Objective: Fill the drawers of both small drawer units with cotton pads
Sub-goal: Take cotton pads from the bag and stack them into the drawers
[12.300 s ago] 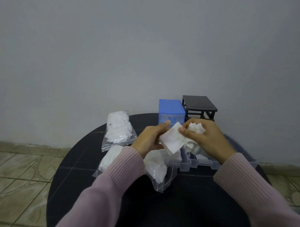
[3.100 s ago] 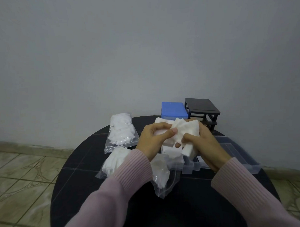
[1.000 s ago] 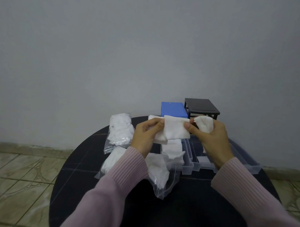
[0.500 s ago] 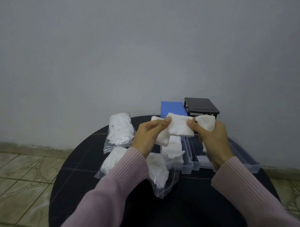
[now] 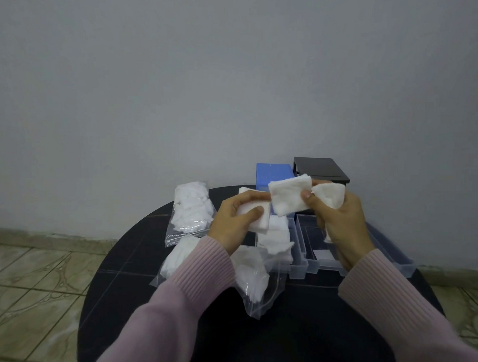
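Square cotton pad [image 5: 288, 199] held up over the table, pinched at its right edge by right hand [image 5: 336, 219] thumb and forefinger; same hand also curls around a wad of more pads [image 5: 330, 200]. Left hand [image 5: 235, 221] grips a small stack of pads [image 5: 254, 218], thumb on top. Below the hands, clear drawer [image 5: 280, 252] out on the table holds piled pads; second clear drawer [image 5: 346, 261] just beside it on the right, contents mostly hidden. Blue drawer unit [image 5: 273, 174] and black drawer unit [image 5: 321, 170] stand side by side at the far edge. Open zip bag [image 5: 256, 284] with pads near left wrist; two more pad bags [image 5: 192, 210] at left. Round black table [image 5: 295, 331], pink sleeves [image 5: 179, 300], tiled floor [image 5: 25, 287].
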{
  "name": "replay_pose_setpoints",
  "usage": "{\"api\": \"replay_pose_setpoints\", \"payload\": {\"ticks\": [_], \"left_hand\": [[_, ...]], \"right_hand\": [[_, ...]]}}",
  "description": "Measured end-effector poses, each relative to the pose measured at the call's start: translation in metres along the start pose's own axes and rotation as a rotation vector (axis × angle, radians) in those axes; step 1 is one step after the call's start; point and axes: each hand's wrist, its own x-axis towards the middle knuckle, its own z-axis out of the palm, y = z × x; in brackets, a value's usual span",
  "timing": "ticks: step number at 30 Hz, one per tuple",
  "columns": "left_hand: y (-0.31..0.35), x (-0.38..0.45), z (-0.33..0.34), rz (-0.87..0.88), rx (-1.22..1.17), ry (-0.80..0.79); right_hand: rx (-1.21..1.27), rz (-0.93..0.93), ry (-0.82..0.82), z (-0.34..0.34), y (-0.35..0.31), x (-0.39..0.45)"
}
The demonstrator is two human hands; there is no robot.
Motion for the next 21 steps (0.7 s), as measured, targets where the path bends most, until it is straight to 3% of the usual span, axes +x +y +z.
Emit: {"api": "replay_pose_setpoints", "payload": {"ticks": [10,15,21], "left_hand": [[0.006,-0.005,0.008,-0.170,-0.011,-0.064],[0.011,-0.005,0.011,-0.290,-0.250,-0.021],[0.007,-0.009,0.015,-0.104,-0.052,-0.128]], "right_hand": [[-0.239,-0.163,-0.310,-0.001,-0.002,-0.002],[-0.239,-0.159,-0.378,-0.002,-0.001,-0.001],[-0.323,-0.274,-0.289,0.003,-0.001,-0.007]]}}
